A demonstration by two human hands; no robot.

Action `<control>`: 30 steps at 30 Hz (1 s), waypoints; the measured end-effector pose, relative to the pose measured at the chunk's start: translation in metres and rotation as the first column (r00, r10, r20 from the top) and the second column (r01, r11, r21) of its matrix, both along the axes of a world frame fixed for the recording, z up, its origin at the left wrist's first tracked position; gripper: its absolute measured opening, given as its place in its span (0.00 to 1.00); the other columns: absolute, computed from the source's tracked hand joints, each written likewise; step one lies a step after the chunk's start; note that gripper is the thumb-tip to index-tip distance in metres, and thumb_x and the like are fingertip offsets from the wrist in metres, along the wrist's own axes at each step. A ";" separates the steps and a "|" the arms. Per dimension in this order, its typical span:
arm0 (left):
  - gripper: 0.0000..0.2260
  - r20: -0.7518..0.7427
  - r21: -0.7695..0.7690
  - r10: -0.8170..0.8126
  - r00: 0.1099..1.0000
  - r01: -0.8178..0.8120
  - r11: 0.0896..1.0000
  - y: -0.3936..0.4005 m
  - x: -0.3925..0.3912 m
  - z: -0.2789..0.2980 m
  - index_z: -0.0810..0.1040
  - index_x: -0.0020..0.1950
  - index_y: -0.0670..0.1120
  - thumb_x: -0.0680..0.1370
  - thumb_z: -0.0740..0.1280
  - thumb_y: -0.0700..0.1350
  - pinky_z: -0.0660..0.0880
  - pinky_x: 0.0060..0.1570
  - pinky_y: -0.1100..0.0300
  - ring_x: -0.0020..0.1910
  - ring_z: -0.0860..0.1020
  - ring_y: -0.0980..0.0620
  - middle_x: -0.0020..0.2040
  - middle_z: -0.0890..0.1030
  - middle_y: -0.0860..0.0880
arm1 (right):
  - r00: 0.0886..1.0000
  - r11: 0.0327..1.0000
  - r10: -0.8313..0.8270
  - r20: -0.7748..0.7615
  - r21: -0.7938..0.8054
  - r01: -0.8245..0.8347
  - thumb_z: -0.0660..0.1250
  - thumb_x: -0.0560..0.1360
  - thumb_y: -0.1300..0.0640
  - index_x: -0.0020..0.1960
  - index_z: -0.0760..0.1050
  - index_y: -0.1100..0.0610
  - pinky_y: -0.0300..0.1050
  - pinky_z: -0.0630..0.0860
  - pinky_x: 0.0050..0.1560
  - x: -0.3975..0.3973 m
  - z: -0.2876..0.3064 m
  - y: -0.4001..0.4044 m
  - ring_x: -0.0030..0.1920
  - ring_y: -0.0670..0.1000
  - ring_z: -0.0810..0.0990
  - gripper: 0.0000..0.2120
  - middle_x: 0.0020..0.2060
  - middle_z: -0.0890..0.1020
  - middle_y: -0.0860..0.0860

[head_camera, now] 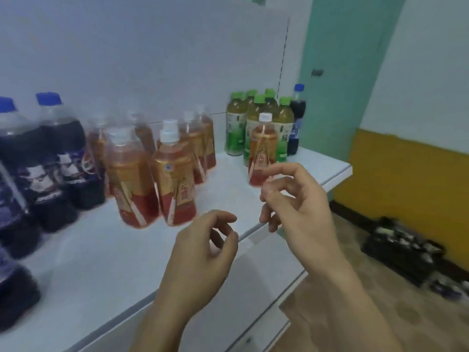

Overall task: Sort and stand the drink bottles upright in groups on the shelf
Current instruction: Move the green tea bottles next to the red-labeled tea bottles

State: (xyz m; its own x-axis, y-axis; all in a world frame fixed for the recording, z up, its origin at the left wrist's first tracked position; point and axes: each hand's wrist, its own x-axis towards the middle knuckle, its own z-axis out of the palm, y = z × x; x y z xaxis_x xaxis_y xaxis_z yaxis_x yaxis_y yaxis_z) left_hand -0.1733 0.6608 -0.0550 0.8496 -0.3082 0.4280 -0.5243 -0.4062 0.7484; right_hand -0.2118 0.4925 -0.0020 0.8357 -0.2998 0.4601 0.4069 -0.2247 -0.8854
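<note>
**A:** Hands first: the right hand (291,199) hangs just in front of a lone red tea bottle (262,151), fingers loosely curled and apart, nothing gripped. Its fingertips overlap the bottle's lower part in view, but I can't tell if they touch. The left hand (203,252) is over the shelf (101,262) front, also half-curled and empty.

**B:** What's in the bottles?

**A:** That lone one stands upright, white cap, amber-orange drink, gold and red label. It's right in front of the green bottles (256,123): five or so, green caps, pale yellow-green tea, packed tight at the shelf's right end. One cola bottle (297,120) with a blue cap and dark drink stands just beside them, far right.

**B:** And the rest?

**A:** Mid-shelf there's a red tea group (165,168), same white caps and amber liquid, all upright, several rows deep. The front ones are blurry. Left of them are the big colas (50,158), blue caps, dark soda filled up to the shoulder, purple-ish labels, pretty smeared too.

**B:** Room?

**A:** White shelf with a white back panel. Past its right edge is a mint-green wall (342,59), then a white wall with a yellow band (406,174) low down. Floor (368,313) is brownish, with a dark crate (403,252) of something sitting on it, too blurry to tell what.
</note>
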 end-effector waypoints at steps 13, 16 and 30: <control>0.15 0.157 0.615 0.078 0.985 -0.159 0.772 -0.207 0.107 -0.027 0.69 0.68 0.58 0.83 0.55 0.59 0.70 0.56 0.53 0.58 0.67 0.54 0.60 0.67 0.56 | 0.985 0.983 -0.146 -0.093 -0.126 0.133 0.66 0.80 0.61 0.56 0.76 0.53 0.40 0.74 0.28 0.152 0.020 -0.281 0.31 0.46 0.80 0.07 0.42 0.80 0.51; 0.17 0.172 0.638 0.072 0.982 -0.167 0.751 -0.226 0.115 -0.026 0.67 0.68 0.58 0.83 0.53 0.61 0.69 0.56 0.54 0.57 0.66 0.55 0.59 0.66 0.57 | 0.984 0.934 -0.178 0.003 -0.315 0.170 0.67 0.79 0.53 0.63 0.72 0.50 0.46 0.78 0.45 0.240 0.062 -0.295 0.46 0.47 0.82 0.14 0.50 0.78 0.47; 0.20 0.185 0.616 0.124 0.975 -0.213 0.759 -0.229 0.117 -0.028 0.70 0.71 0.59 0.82 0.54 0.63 0.69 0.56 0.61 0.58 0.67 0.57 0.60 0.68 0.59 | 0.916 0.972 -0.221 0.334 -0.007 0.236 0.62 0.77 0.66 0.50 0.72 0.54 0.39 0.75 0.51 0.288 0.041 -0.298 0.43 0.40 0.76 0.08 0.43 0.77 0.45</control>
State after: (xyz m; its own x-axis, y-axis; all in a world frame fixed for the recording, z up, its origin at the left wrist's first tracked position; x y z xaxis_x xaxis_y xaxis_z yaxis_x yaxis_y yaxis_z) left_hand -0.0566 0.4322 -0.0831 0.8666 -0.4022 0.2953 -0.4724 -0.8519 0.2261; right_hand 0.0762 0.1940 0.0386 0.5465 -0.4363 0.7148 0.6056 -0.3836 -0.6972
